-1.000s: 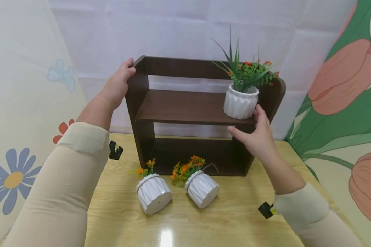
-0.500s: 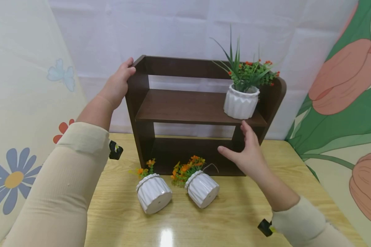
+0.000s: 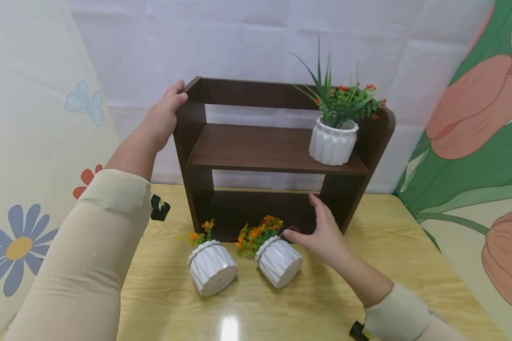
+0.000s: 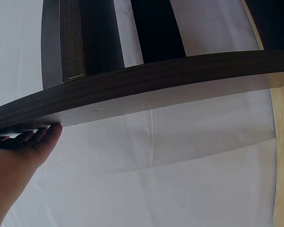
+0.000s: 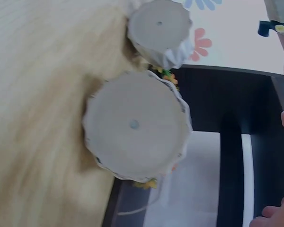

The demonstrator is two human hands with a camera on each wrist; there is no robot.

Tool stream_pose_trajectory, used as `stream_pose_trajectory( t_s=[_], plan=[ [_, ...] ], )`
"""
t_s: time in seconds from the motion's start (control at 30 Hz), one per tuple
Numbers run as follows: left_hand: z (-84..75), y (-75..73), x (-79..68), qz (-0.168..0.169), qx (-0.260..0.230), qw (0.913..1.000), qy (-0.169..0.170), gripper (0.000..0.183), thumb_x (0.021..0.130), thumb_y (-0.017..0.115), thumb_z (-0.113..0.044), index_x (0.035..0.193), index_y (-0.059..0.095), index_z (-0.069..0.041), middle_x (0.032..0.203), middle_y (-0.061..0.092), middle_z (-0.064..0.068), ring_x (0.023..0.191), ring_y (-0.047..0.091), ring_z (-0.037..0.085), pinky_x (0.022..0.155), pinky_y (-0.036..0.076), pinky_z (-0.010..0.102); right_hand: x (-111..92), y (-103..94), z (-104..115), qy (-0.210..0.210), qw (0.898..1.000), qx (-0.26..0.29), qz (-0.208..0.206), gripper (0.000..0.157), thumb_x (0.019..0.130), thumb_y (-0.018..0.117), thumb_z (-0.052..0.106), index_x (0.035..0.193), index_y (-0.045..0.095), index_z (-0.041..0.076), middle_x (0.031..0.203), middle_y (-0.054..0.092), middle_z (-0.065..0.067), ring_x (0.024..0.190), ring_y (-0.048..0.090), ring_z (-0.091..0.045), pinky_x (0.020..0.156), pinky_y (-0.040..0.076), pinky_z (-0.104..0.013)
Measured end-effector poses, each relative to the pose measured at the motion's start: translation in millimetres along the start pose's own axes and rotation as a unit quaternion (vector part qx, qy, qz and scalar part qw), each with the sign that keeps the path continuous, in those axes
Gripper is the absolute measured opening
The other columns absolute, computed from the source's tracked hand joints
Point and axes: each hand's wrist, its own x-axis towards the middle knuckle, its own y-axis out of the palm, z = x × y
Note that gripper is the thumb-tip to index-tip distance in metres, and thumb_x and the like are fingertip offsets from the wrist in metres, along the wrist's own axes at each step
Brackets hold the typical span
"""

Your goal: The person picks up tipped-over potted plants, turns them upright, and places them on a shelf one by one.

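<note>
A dark brown two-tier shelf [image 3: 256, 148] stands on the table in the head view. My left hand [image 3: 161, 118] holds the upper edge of its left side panel; in the left wrist view the fingers [image 4: 47, 137] lie against the panel's outer face. Two white ribbed flowerpots with orange flowers lie tipped over before the shelf: a left flowerpot [image 3: 213, 269] and a right flowerpot [image 3: 279, 261]. Beside the right one is my right hand [image 3: 324, 237], thumb and fingers spread, holding nothing. In the right wrist view that pot's round base [image 5: 137, 125] faces the camera.
On the upper tier's right end stands an upright white flowerpot [image 3: 333, 144] with grass and red flowers. The wooden table [image 3: 324, 308] extends in front of the shelf. A white cloth [image 3: 247, 38] hangs behind, and a printed flower wall [image 3: 473, 142] rises at the right.
My right hand has moved away from the upright flowerpot, down and left to the right tipped flowerpot. The left hand, shelf and flowerpots have stayed in place.
</note>
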Motion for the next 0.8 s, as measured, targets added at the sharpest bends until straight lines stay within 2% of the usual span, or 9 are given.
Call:
stream_pose_trajectory(
  t_s=[0.27, 0.8],
  plan=[
    [-0.6, -0.1, -0.7, -0.003, 0.012, 0.9999, 0.0, 0.057, 0.104, 0.015, -0.044, 0.158, -0.001, -0.036, 0.167, -0.003, -0.007, 0.153, 0.002, 0.017, 0.124, 0.004, 0.046, -2.3, 19.4, -7.8, -0.009, 1.0, -0.01, 0.011, 0.107, 0.075, 0.082, 0.044, 0.156, 0.02, 0.012, 0.159, 0.025, -0.018, 0.145, 0.029, -0.04, 0.112, 0.032, -0.06],
    [0.6, 0.1, -0.6, -0.002, 0.012, 0.9999, 0.0, 0.057, 0.104, 0.015, -0.045, 0.158, -0.002, -0.036, 0.167, -0.003, -0.007, 0.153, 0.001, 0.016, 0.124, 0.005, 0.047, -6.5, 44.7, -16.2, -0.011, 0.999, -0.027, 0.035, 0.104, 0.071, 0.085, 0.043, 0.153, 0.03, 0.009, 0.155, 0.033, -0.021, 0.139, 0.037, -0.042, 0.108, 0.036, -0.06]
  ],
)
